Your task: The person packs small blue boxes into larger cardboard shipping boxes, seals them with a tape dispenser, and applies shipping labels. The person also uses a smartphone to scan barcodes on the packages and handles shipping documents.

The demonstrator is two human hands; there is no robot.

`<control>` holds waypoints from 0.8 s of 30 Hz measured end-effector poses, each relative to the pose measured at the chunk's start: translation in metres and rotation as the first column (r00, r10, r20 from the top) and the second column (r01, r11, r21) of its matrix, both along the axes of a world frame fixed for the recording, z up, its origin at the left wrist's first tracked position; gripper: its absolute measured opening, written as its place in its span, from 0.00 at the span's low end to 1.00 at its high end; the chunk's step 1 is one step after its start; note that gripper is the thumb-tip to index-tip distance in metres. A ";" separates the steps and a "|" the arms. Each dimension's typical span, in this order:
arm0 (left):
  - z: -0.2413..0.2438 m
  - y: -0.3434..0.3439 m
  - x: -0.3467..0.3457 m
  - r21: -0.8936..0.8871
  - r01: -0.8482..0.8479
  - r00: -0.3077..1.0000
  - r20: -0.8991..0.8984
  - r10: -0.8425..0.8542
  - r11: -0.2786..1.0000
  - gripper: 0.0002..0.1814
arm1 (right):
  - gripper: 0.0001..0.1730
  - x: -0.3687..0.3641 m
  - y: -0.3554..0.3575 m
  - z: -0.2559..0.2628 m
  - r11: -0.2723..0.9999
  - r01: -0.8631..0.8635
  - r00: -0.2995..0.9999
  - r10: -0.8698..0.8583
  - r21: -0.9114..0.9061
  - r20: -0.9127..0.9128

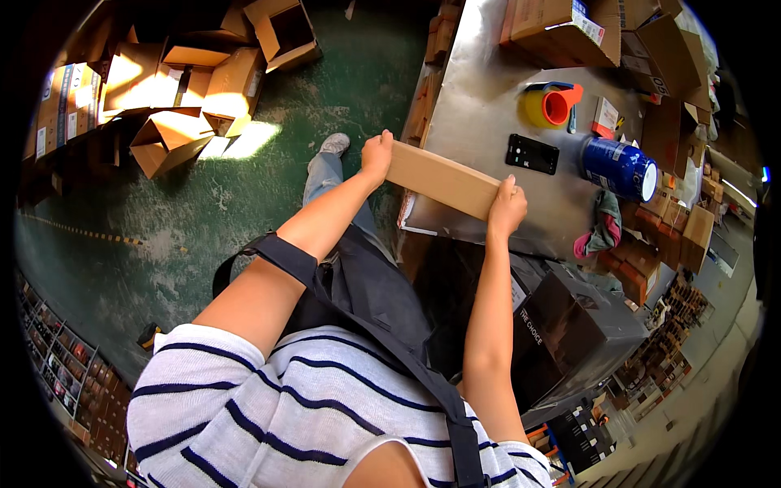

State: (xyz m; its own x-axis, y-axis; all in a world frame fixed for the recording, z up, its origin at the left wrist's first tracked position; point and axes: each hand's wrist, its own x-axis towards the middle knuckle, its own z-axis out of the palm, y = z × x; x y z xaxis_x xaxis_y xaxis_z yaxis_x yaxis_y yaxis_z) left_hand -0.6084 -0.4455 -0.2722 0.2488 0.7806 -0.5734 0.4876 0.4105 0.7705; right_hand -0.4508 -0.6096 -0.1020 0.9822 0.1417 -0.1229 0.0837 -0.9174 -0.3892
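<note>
A long, narrow brown cardboard box (444, 180) is held out in front of me by its two ends. My left hand (377, 157) grips the end nearer the green floor. At the opposite end, my right hand (507, 207) is closed around the cardboard beside the metal-topped table (470, 91). The box hangs across the table's near corner, and the face towards me looks plain. On the tabletop, a black smartphone (532, 154) lies close to my right hand. Past it are a tape dispenser (555, 107) with yellow tape and a blue plastic jar (619, 169) lying on its side.
Open cartons (561, 30) stand at the table's far end. A grey and pink cloth (601, 226) lies at its edge. Large black boxes (573, 335) stand close on my right. Emptied cartons (171, 137) are piled on the green floor (244, 189) to the left.
</note>
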 end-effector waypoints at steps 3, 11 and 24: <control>-0.003 -0.006 0.000 -0.004 -0.044 0.999 0.003 0.044 0.999 0.27 | 0.29 0.007 0.004 -0.006 1.000 -0.011 1.000 0.011 -0.002 0.019; -0.033 -0.015 0.016 -0.338 -0.072 0.983 0.134 0.124 0.938 0.29 | 0.29 0.014 0.003 -0.030 0.999 0.010 0.999 -0.008 0.039 -0.044; -0.082 0.024 -0.010 -0.364 -0.044 0.997 0.036 0.062 0.930 0.36 | 0.27 -0.024 0.049 -0.034 0.993 -0.101 0.990 0.108 0.068 -0.095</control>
State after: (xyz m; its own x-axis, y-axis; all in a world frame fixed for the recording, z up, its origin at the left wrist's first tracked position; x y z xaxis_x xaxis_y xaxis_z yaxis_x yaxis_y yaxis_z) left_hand -0.6181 -0.4214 -0.3546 0.2458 0.5340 -0.8090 0.4251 0.6907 0.5850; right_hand -0.4744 -0.5608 -0.1361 0.9451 0.2535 -0.2060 0.1362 -0.8790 -0.4569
